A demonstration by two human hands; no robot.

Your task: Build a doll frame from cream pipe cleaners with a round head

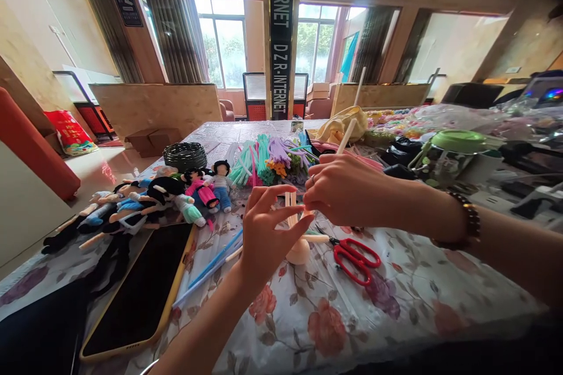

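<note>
My right hand (347, 187) is closed with its fingers bent inward, gripping a cream chenille stem (346, 136) whose end sticks up above the knuckles. My left hand (269, 234) pinches the same cream work from the other side, thumb and fingertips meeting close to my right fingers. Between the hands, folded cream stems (290, 206) stand upright. A rounded cream piece (299, 252) shows below them, partly behind my left thumb; how it joins the stems is hidden. Just right of it lie red-handled scissors (355, 259) on the floral tablecloth (325, 325).
Left of my hands lie a phone in a yellow case (143, 290) and blue stems (215, 266). Several fuzzy dolls (222, 184) rest behind, near a dark woven basket (185, 156). Bundles of coloured stems (264, 158) sit at centre back. A green-lidded jar (457, 143) stands right.
</note>
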